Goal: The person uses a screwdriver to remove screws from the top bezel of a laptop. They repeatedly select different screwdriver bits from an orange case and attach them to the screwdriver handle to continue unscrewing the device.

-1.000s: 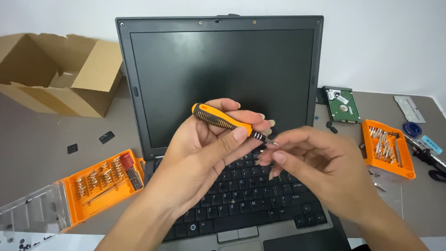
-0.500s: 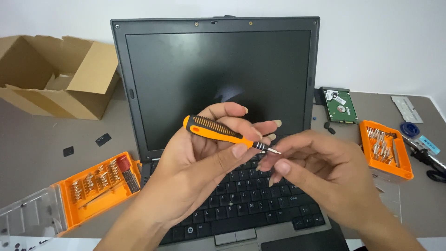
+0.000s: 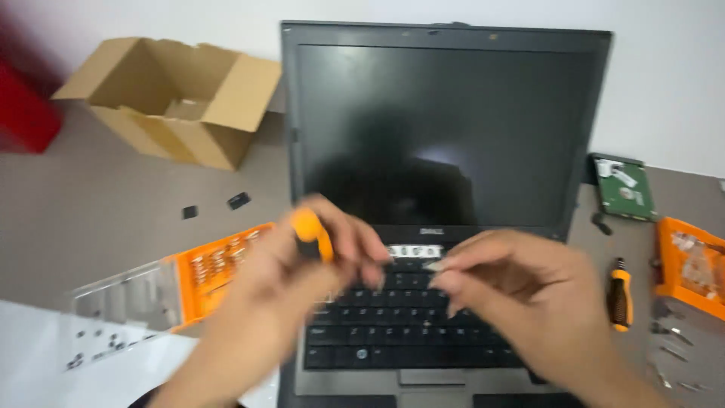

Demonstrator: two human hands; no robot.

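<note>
Hands meet over the keyboard of an open black laptop (image 3: 445,151), blurred by motion. The left hand (image 3: 272,302) has its fingers wrapped round a small orange-handled screwdriver (image 3: 311,230), whose handle end shows at about 12 o'clock of the fist; the shaft is hidden or smeared, so its tip cannot be placed. The right hand (image 3: 521,302) has thumb and forefinger pinched narrow near the top key row; something pale seems to sit at the fingertips, but the blur keeps me from telling whether anything is held there.

Around the laptop on the grey table (image 3: 91,196): an orange bit case (image 3: 215,268) with a clear lid at 9 o'clock, an open cardboard box (image 3: 181,98) at 10 o'clock, a bare hard drive (image 3: 625,189) at 2 o'clock, a second screwdriver (image 3: 620,295) and another orange tray (image 3: 691,264) at 3 o'clock. Small dark screws (image 3: 91,351) lie loose on a white sheet at 8 o'clock.

Risks, as I judge them: a tiny part pinched between the fingertips could drop among the keys and be hard to recover; a driver tip moving this fast near the screen could scratch it; and loose screws by the left forearm could be swept off the sheet.
</note>
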